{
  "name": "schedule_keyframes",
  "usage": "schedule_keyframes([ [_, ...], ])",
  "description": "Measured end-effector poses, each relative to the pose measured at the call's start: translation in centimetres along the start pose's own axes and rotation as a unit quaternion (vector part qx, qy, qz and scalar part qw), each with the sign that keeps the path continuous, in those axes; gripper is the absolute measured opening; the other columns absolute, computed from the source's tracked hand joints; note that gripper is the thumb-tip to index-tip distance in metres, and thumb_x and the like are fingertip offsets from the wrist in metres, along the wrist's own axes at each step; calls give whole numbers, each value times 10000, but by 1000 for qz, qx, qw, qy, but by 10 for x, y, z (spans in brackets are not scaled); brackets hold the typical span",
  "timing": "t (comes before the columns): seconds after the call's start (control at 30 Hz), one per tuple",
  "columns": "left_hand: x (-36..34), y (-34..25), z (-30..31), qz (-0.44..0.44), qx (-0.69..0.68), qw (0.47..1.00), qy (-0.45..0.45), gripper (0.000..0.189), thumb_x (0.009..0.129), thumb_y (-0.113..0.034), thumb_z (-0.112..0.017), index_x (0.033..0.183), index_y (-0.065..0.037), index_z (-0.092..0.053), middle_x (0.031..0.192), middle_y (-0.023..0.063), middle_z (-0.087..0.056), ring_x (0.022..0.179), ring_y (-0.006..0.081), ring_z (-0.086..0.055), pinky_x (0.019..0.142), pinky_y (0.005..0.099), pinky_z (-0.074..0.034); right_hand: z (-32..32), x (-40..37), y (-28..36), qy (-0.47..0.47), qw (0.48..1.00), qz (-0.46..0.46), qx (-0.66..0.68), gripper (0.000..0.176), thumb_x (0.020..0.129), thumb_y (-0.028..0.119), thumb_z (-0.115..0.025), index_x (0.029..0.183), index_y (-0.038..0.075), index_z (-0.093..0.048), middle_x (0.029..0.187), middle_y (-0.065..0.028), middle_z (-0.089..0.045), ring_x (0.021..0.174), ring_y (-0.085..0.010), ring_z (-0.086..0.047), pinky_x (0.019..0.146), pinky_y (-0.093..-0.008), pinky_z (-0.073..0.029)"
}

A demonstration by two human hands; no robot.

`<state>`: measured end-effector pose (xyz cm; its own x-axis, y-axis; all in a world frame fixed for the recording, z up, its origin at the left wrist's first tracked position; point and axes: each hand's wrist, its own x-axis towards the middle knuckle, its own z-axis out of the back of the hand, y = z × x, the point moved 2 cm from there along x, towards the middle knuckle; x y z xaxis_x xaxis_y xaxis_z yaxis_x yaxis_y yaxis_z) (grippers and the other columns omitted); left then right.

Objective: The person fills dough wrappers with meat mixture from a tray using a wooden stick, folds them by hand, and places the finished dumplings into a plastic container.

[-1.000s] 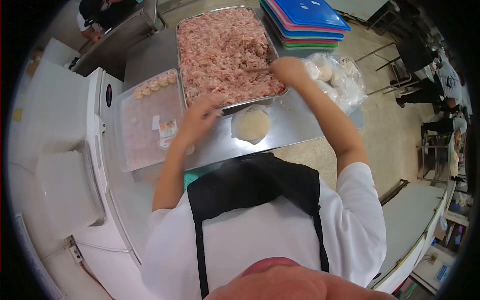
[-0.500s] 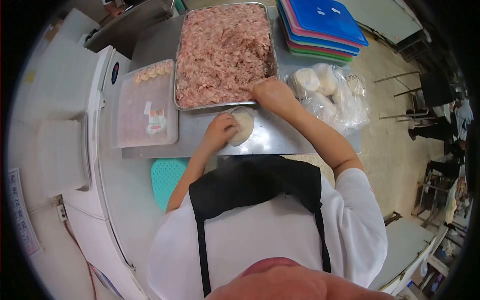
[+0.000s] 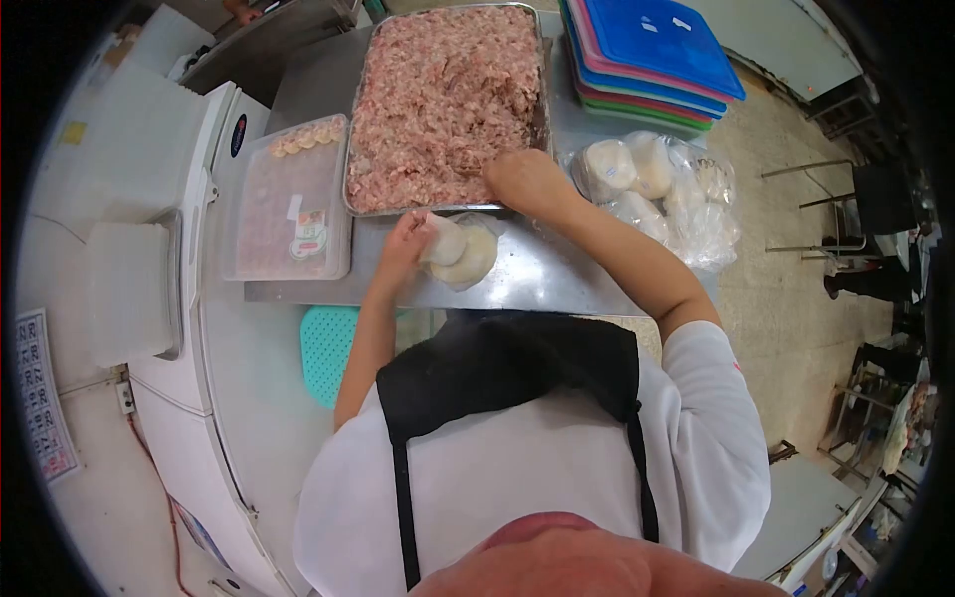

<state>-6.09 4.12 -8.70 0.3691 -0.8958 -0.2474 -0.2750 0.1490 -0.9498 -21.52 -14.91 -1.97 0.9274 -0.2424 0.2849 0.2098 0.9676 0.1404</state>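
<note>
My left hand (image 3: pixel 403 246) pinches a thin round dumpling wrapper (image 3: pixel 445 242) by its edge. The wrapper is lifted above a stack of similar pale wrappers (image 3: pixel 477 257) that lies on clear plastic at the table's front. My right hand (image 3: pixel 529 183) is closed at the near right corner of a large metal tray (image 3: pixel 345 177), with its fingertips down by the meat. Whatever those fingers grip is hidden. Pinkish minced meat (image 3: pixel 438 109) fills most of the tray, with a hollow scooped out on its right side.
Left of the tray is a lidded translucent container (image 3: pixel 284 214) with filled dumplings (image 3: pixel 310 137) in a row along its far edge. Bagged wrapper stacks (image 3: pixel 652 179) lie to the right. Colored lids (image 3: pixel 657 45) are piled at the back right. A turquoise stool (image 3: pixel 328 353) is below the table (image 3: pixel 557 284).
My left hand has moved left and slightly up, peeling a wrapper off the stack. My right hand has shifted slightly left along the tray's near edge.
</note>
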Motion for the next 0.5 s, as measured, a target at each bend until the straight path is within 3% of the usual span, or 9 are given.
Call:
schedule_keyframes([
  [0.07,-8,-19,-16,-41,133,990,23,269,973,-214,-486,1057,7,-616,1043,54,-635,966,137,-584,879,270,-447,3,-8,2,5,999,-27,32,162,782,211,-594,738,69,-658,719,-143,-654,725,-321,-660,625,-434,-511],
  [0.17,-3,-15,-7,-46,162,982,86,244,966,-167,-494,1116,-6,-600,1048,37,-623,983,107,-563,885,258,-439,14,-17,0,31,990,-105,87,229,832,282,-584,777,77,-669,730,-139,-656,736,-341,-653,645,-443,-509],
  [0.23,2,-16,-6,-26,108,989,100,249,961,-157,-505,1139,-6,-593,1052,38,-626,995,109,-564,883,260,-444,22,-18,-9,36,978,-150,141,273,858,333,-573,806,85,-675,737,-136,-656,744,-353,-649,657,-449,-508],
  [0.37,2,-29,-8,-26,41,991,124,271,961,-198,-516,1113,3,-615,1040,38,-636,980,125,-572,894,274,-441,58,3,-28,61,987,-123,-82,275,889,315,-540,757,110,-667,724,-125,-649,697,-333,-643,609,-456,-502],
  [0.5,-2,-37,-4,-17,122,985,124,285,965,-203,-504,1123,7,-614,1048,47,-638,981,132,-576,899,279,-445,5,14,-26,111,982,-82,-132,237,863,259,-561,735,106,-689,710,-131,-663,695,-306,-671,597,-450,-515],
])
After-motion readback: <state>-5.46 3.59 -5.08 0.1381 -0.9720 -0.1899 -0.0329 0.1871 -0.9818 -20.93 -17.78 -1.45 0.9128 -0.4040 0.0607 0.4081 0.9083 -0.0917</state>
